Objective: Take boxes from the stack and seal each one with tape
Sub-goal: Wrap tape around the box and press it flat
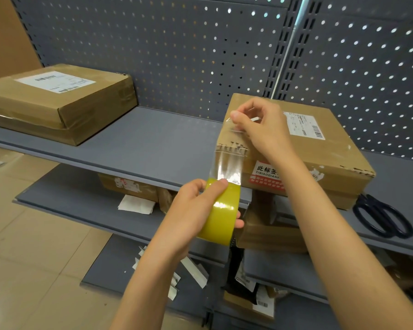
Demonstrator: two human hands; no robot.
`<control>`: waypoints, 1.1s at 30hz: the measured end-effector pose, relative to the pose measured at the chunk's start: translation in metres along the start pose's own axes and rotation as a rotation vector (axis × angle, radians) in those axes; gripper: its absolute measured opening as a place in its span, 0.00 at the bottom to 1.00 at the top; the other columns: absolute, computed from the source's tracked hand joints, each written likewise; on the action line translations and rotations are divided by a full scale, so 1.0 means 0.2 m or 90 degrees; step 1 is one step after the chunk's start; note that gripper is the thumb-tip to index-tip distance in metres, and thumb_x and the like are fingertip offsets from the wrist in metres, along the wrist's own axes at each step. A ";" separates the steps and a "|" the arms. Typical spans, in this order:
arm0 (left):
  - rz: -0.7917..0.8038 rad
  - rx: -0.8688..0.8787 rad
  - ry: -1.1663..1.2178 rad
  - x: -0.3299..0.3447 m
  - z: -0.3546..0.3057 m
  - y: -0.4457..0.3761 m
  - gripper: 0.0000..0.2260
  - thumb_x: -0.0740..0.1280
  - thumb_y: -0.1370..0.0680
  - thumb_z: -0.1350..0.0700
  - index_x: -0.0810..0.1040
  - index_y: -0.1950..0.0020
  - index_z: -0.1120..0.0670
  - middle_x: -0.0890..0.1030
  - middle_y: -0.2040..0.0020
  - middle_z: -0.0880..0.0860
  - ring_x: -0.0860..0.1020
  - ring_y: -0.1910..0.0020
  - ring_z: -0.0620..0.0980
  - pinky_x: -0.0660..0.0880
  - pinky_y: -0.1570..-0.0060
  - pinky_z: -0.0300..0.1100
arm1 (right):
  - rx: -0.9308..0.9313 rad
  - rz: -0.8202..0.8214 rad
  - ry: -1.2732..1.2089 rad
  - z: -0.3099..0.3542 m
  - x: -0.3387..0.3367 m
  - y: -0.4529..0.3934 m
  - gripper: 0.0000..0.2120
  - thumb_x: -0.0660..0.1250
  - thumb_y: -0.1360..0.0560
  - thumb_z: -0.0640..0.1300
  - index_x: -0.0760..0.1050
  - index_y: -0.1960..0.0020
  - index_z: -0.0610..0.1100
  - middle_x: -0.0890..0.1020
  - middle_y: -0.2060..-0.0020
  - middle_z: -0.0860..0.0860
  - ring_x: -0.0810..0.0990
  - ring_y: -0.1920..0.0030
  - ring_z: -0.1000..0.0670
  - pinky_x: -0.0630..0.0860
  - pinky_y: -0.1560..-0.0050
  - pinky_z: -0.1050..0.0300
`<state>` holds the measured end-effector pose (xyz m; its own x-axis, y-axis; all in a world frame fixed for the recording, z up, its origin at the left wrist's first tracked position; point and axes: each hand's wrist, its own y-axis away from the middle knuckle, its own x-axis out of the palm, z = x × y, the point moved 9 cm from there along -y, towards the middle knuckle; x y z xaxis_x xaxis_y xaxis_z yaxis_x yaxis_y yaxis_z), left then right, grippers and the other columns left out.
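A: Head view. Box [320,151] sits on the shelf [153,144] at 3 o'clock, overhanging the front edge. Right hand [260,125] pinches the free tape end onto the box top, fingers curled.

B: Left hand [196,210], at 6 o'clock, grips the yellow tape roll [224,210], strip taut between.

A: Judgement: tape is thin and sticky and will wrinkle if slack; hold the roll by its rim. Cardboard looks stiff and light, corners worn.

B: Scissors [382,215] lie at 4 o'clock.
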<state>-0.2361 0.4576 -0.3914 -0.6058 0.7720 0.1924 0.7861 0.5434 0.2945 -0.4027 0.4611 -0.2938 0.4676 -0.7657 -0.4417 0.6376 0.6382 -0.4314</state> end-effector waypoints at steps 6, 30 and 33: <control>0.013 0.001 0.003 0.00 0.00 -0.03 0.12 0.64 0.22 0.48 0.73 0.49 0.56 0.82 0.67 0.57 0.83 0.70 0.55 0.80 0.68 0.42 | 0.034 -0.006 0.003 -0.03 0.01 -0.02 0.09 0.70 0.26 0.46 0.74 0.64 0.53 0.81 0.66 0.56 0.83 0.65 0.55 0.78 0.48 0.44; 0.019 -0.010 -0.001 0.02 -0.01 -0.08 0.17 0.63 0.23 0.45 0.73 0.43 0.57 0.82 0.69 0.57 0.82 0.71 0.55 0.81 0.69 0.44 | 0.081 0.004 0.252 -0.08 0.05 -0.06 0.05 0.71 0.26 0.48 0.78 0.58 0.47 0.77 0.60 0.54 0.78 0.50 0.49 0.72 0.52 0.54; 0.016 -0.005 -0.002 0.02 -0.01 -0.08 0.17 0.63 0.23 0.45 0.73 0.43 0.57 0.82 0.69 0.57 0.82 0.71 0.54 0.81 0.69 0.44 | 0.069 -0.026 0.259 -0.08 0.04 -0.07 0.10 0.70 0.26 0.48 0.77 0.49 0.44 0.78 0.52 0.49 0.76 0.48 0.47 0.71 0.51 0.53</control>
<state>-0.2508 0.4513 -0.3931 -0.5850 0.7868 0.1966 0.8003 0.5206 0.2975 -0.4173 0.4476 -0.3036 0.1742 -0.6825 -0.7098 0.7217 0.5789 -0.3795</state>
